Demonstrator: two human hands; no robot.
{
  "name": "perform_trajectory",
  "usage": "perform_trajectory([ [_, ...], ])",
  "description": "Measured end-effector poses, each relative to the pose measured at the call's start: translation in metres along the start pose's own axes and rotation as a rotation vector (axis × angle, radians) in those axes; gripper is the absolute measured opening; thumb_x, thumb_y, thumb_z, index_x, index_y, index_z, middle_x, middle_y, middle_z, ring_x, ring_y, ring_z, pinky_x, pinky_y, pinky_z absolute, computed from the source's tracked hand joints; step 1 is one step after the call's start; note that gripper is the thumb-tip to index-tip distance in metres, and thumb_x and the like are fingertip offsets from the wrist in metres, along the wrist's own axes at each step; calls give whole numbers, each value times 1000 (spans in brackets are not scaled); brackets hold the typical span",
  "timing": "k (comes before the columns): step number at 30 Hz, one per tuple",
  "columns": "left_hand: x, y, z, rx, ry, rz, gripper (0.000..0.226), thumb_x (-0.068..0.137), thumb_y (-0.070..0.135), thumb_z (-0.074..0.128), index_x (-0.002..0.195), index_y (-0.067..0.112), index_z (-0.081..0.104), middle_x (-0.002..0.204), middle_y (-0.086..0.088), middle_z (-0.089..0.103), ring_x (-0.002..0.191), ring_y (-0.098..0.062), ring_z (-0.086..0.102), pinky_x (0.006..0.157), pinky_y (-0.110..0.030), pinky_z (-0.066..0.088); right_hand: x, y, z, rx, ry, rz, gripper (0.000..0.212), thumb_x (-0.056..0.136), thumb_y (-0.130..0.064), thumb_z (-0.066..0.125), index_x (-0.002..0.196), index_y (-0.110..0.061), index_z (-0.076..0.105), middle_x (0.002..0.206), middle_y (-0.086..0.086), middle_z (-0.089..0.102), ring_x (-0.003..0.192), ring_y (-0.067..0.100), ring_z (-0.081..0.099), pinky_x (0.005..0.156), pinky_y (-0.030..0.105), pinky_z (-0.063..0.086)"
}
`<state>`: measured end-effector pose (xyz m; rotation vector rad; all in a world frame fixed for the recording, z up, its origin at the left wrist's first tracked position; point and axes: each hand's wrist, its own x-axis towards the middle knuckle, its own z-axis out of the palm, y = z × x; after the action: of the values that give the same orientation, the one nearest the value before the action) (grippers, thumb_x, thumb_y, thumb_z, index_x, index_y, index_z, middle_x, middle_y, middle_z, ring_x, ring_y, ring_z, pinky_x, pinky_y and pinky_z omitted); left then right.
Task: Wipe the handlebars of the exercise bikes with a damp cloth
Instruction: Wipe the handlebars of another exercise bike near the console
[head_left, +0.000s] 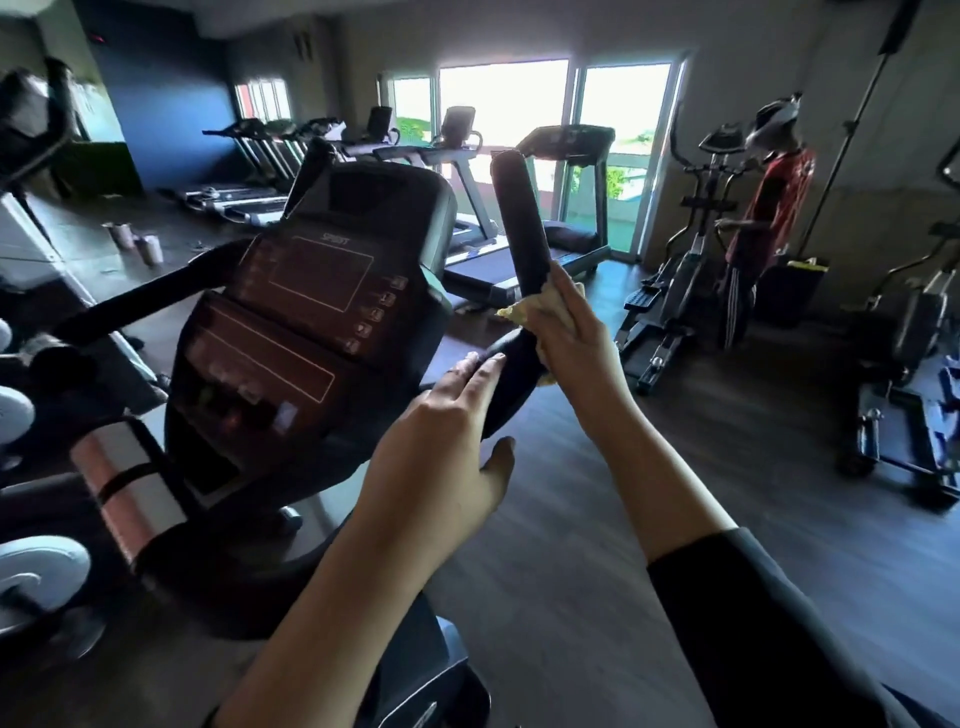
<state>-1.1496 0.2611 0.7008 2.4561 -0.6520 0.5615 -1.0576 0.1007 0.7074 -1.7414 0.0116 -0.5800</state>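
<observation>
Gripping the cloth (524, 312) round the handlebar (519, 218), right hand (566, 332) should slide upward while spread left hand (441, 457) steadies

Right handlebar (519, 228) of the exercise bike (311, 332): thick black padded grip, angled steeply upward from a bend low down, rounded end at top, just right of the console. A pale yellow cloth (524, 309) was seen crumpled and wrapped around the bar just above the bend, pressed against the padding; a frayed corner stuck out on the left side, more cloth showed below the bend. Dampness could not be judged. Left handlebar (156, 296): also black, stretched out left of the console, bare.
</observation>
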Motion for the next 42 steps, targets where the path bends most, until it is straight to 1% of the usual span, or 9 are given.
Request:
perform_trajectory([
  [7, -13, -11, -11, -69, -65, 32, 71, 90, 29, 59, 152, 26, 23, 158, 7, 23, 140, -10, 33, 110, -27, 36, -48, -13, 17, -93, 142, -16, 43, 93, -29, 58, 134, -36, 51, 140, -8, 50, 121, 11, 53, 104, 33, 42],
  [14, -28, -26, -24, -132, -127, 64, 67, 90, 25, 59, 150, 22, 27, 156, 7, 28, 139, -9, 34, 111, -36, 36, -55, -31, 34, -238, 223, 6, 43, 93, -18, 52, 134, -27, 53, 143, -6, 44, 126, 10, 45, 87, 8, 25],
  [19, -39, -38, -30, -181, -146, 64, 65, 87, 28, 61, 146, 23, 35, 148, 9, 41, 129, -11, 47, 106, -47, 39, -90, -27, 48, -367, 154, -192, 52, 80, -25, 45, 130, -20, 57, 144, 0, 40, 132, 16, 41, 110, 28, 33],
  [24, -48, -40, -38, -206, -170, 86, 65, 90, 27, 59, 148, 23, 31, 149, 8, 38, 129, -11, 48, 104, -40, 43, -56, -40, 40, -325, 207, -86, 48, 87, -8, 50, 132, -23, 53, 127, -4, 52, 112, 9, 50, 106, 33, 39],
  [28, -54, -44, -42, -220, -149, 98, 62, 88, 30, 60, 144, 28, 34, 147, 12, 41, 128, -12, 49, 100, -48, 44, -94, -29, 52, -403, 155, -244, 57, 81, -17, 51, 137, -19, 45, 130, -3, 46, 121, 16, 46, 103, 30, 39],
  [30, -55, -45, -44, -205, -144, 124, 61, 88, 30, 59, 145, 26, 35, 147, 10, 41, 128, -13, 49, 102, -41, 44, -96, -25, 50, -404, 140, -279, 62, 78, -20, 52, 139, -21, 43, 132, -4, 44, 125, 19, 44, 105, 33, 38],
  [34, -58, -48, -50, -199, -152, 151, 61, 91, 31, 57, 147, 25, 33, 150, 11, 38, 129, -11, 48, 99, -33, 46, -62, -31, 38, -279, 155, -110, 58, 76, -24, 65, 131, -30, 48, 128, -3, 54, 111, 15, 55, 98, 35, 45],
  [38, -63, -51, -55, -182, -154, 162, 62, 93, 36, 55, 148, 28, 29, 152, 15, 33, 131, -6, 44, 100, -24, 44, -83, -31, 42, -342, 140, -172, 41, 77, -30, 61, 116, -16, 58, 123, -7, 50, 108, 3, 48, 93, 12, 37],
  [42, -68, -52, -55, -156, -159, 179, 63, 93, 39, 54, 149, 30, 27, 153, 15, 29, 134, -6, 40, 102, -33, 44, -92, -25, 42, -450, 120, -294, 35, 82, -20, 59, 117, -12, 60, 130, 0, 48, 115, 4, 45, 96, 3, 30],
])
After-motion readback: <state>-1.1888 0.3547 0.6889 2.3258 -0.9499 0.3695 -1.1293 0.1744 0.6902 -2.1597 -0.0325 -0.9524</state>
